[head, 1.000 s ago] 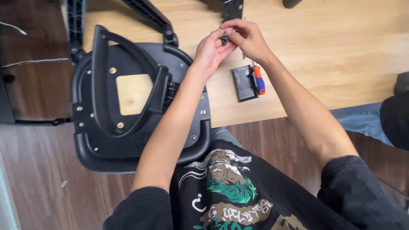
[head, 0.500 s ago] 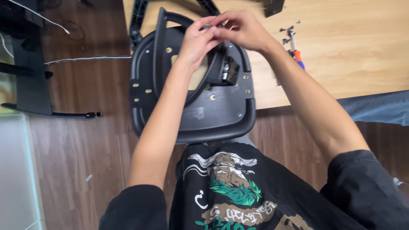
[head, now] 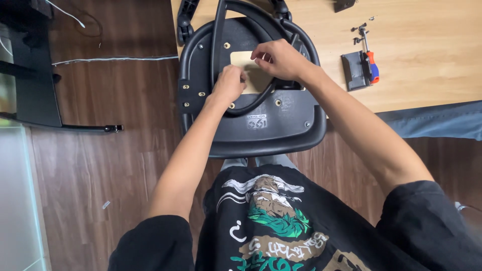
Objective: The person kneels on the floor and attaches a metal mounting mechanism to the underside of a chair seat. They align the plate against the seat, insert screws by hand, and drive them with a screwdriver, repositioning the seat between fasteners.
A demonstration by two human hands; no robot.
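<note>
Here both hands, left hand [head: 228,84] and right hand [head: 278,59], rest on the upturned chair seat [head: 271,125].

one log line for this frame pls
left hand: on chair seat underside | right hand: at its plate | screwdriver: on table

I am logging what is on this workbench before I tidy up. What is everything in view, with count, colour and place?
Chair seat: one, black, upside down, on the table edge toward the person.
Armrest loop: one, black, arching over the seat underside.
Wooden patch: one, tan, centre of the seat underside, partly hidden by hands.
Table: one, light wood, upper right.
Screwdriver: one, orange and blue handle, on the table right of the seat.
Flat plate: one, dark, under the screwdriver.
Small screws: a few, dark, above the screwdriver.
Floor: brown wood, left.
Cable: one, white, on the floor.
Left hand: on the seat underside by the loop.
Right hand: on the wooden patch.
</note>
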